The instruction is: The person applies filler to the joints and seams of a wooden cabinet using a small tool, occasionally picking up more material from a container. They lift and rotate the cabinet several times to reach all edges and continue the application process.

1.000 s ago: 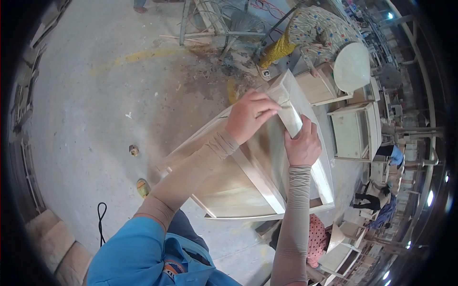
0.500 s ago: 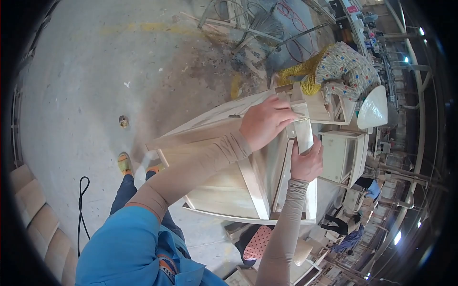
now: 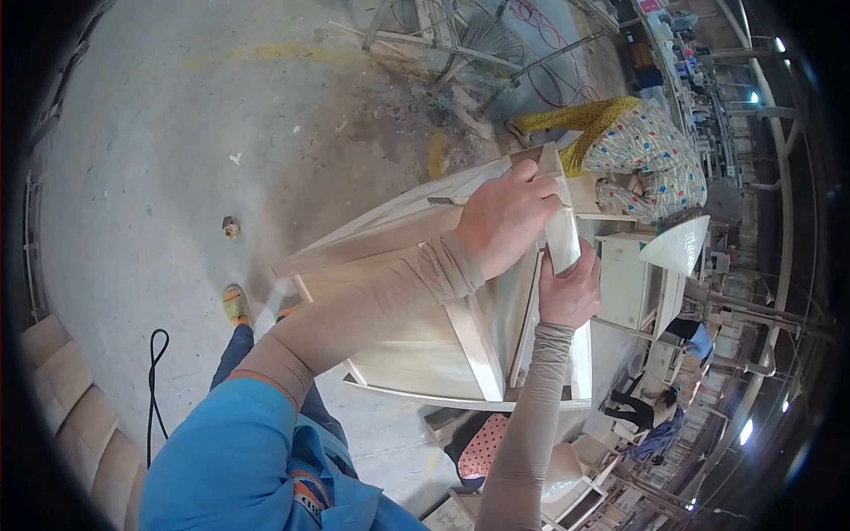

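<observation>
A pale, unpainted wooden cabinet frame (image 3: 416, 363) stands before me, appearing sideways in the head view. My left hand (image 3: 513, 217) is closed, its curled fingers pressed against the top rail near one corner. Whatever those fingers hold is hidden. Lower in the picture, my right hand (image 3: 571, 288) wraps round the same top rail (image 3: 560, 234), thumb on one side and fingers on the other. A bare, light stretch of the rail shows between my hands. A small dark metal part (image 3: 440, 201) sits on the cabinet's side, close to my left wrist.
Beyond the cabinet a co-worker in a patterned shirt (image 3: 655, 155) bends over another wooden piece. Similar cabinets (image 3: 624, 279) stand behind. A person in a dotted top (image 3: 485, 442) is nearby. Wooden panels (image 3: 84, 425) lie at left; a black cable (image 3: 153, 380) crosses the floor.
My left hand has shifted slightly along the rail, and its fingers have curled further over it. My right hand keeps its hold. The co-worker in the patterned shirt has bent lower.
</observation>
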`<control>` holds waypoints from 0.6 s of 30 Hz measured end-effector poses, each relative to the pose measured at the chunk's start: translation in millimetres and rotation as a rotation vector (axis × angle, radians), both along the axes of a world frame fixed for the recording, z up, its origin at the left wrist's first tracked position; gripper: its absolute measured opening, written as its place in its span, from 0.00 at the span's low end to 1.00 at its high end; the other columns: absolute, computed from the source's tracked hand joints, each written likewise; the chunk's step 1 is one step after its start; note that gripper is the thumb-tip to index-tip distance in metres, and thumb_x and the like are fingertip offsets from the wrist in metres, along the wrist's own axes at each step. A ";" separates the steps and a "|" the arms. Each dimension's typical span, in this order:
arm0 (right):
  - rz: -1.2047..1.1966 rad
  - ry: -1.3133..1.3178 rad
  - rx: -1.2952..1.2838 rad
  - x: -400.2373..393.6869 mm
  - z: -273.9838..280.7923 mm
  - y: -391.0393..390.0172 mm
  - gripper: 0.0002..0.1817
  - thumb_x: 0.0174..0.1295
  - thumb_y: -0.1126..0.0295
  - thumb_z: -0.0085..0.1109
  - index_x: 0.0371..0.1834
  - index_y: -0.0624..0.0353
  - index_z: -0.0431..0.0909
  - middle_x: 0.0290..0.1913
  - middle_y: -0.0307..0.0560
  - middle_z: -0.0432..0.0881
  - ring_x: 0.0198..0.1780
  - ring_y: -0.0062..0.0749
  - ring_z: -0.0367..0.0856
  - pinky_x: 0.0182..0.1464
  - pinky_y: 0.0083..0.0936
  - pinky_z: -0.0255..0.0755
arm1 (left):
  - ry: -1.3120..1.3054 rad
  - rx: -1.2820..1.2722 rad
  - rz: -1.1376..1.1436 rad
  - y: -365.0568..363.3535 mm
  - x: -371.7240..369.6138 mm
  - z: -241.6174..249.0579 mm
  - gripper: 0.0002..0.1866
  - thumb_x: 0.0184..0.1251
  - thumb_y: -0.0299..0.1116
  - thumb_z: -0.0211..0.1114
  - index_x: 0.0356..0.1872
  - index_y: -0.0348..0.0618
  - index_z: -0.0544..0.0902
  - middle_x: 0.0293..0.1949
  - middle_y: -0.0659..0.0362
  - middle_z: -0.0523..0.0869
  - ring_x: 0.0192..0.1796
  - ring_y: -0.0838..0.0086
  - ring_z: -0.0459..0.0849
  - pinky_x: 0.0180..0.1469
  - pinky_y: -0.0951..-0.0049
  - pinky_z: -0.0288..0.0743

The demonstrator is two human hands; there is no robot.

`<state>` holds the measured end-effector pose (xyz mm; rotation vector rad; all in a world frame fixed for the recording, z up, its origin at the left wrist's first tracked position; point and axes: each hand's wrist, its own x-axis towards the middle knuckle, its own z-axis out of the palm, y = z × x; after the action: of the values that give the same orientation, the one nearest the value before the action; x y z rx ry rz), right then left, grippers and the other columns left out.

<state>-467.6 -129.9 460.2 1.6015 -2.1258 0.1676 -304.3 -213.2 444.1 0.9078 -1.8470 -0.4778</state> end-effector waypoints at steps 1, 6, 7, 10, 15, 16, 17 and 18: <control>0.000 -0.003 0.002 -0.4 0.2 -0.1 0.31 0.44 0.60 0.75 0.55 0.46 0.76 0.43 0.45 0.81 0.36 0.49 0.84 0.36 0.42 0.79 | -0.024 -0.007 -0.010 -0.1 2.1 2.3 0.05 0.52 0.29 0.62 0.30 0.48 0.84 0.32 0.65 0.77 0.42 0.69 0.77 0.36 0.69 0.79; -0.005 -0.010 0.018 2.1 0.9 -7.1 0.32 0.43 0.60 0.75 0.55 0.47 0.75 0.43 0.45 0.81 0.37 0.48 0.84 0.37 0.42 0.79 | -0.112 -0.064 -0.027 -6.1 12.8 6.1 0.03 0.52 0.30 0.62 0.28 0.48 0.83 0.30 0.65 0.76 0.42 0.70 0.77 0.35 0.70 0.79; -0.010 -0.012 0.023 2.4 0.6 -7.5 0.32 0.43 0.60 0.75 0.55 0.47 0.75 0.43 0.45 0.81 0.37 0.48 0.84 0.37 0.42 0.79 | -0.123 -0.067 -0.027 -6.7 13.7 5.3 0.03 0.52 0.30 0.62 0.27 0.48 0.83 0.30 0.65 0.76 0.42 0.70 0.77 0.35 0.71 0.79; -0.028 -0.016 0.045 6.7 3.3 -13.6 0.32 0.43 0.60 0.75 0.56 0.47 0.75 0.44 0.45 0.81 0.37 0.48 0.84 0.37 0.42 0.79 | -0.149 -0.069 -0.032 -13.3 16.1 2.5 0.02 0.52 0.31 0.62 0.26 0.47 0.82 0.30 0.65 0.76 0.42 0.70 0.78 0.35 0.71 0.80; -0.005 -0.011 0.034 4.4 2.4 -9.7 0.32 0.43 0.60 0.75 0.55 0.48 0.76 0.44 0.44 0.81 0.38 0.46 0.85 0.38 0.41 0.79 | -0.164 -0.023 -0.063 -12.2 28.0 2.4 0.04 0.54 0.31 0.62 0.29 0.48 0.84 0.31 0.66 0.77 0.43 0.69 0.78 0.36 0.70 0.79; -0.004 -0.010 0.034 5.0 1.7 -8.7 0.32 0.43 0.61 0.75 0.55 0.49 0.76 0.44 0.44 0.81 0.38 0.46 0.85 0.38 0.40 0.79 | -0.144 -0.012 -0.056 -11.3 30.0 0.7 0.04 0.54 0.31 0.62 0.30 0.49 0.85 0.31 0.66 0.77 0.42 0.69 0.78 0.36 0.69 0.79; -0.004 -0.008 0.035 5.4 1.7 -8.1 0.32 0.43 0.61 0.76 0.55 0.49 0.76 0.44 0.45 0.82 0.38 0.46 0.85 0.38 0.40 0.79 | -0.124 -0.001 -0.051 -10.7 31.6 -0.7 0.05 0.55 0.31 0.63 0.31 0.50 0.85 0.31 0.66 0.77 0.42 0.69 0.78 0.36 0.69 0.79; -0.010 -0.008 0.036 5.3 1.5 -7.5 0.32 0.43 0.61 0.76 0.55 0.49 0.76 0.44 0.44 0.82 0.38 0.45 0.85 0.38 0.40 0.79 | -0.104 0.011 -0.047 -10.0 31.7 -1.6 0.05 0.55 0.32 0.64 0.32 0.51 0.86 0.31 0.66 0.78 0.41 0.69 0.77 0.36 0.68 0.78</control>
<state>-462.3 -137.4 461.6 1.6124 -2.1538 0.1338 -272.6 -223.3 442.4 0.9135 -1.9650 -0.4776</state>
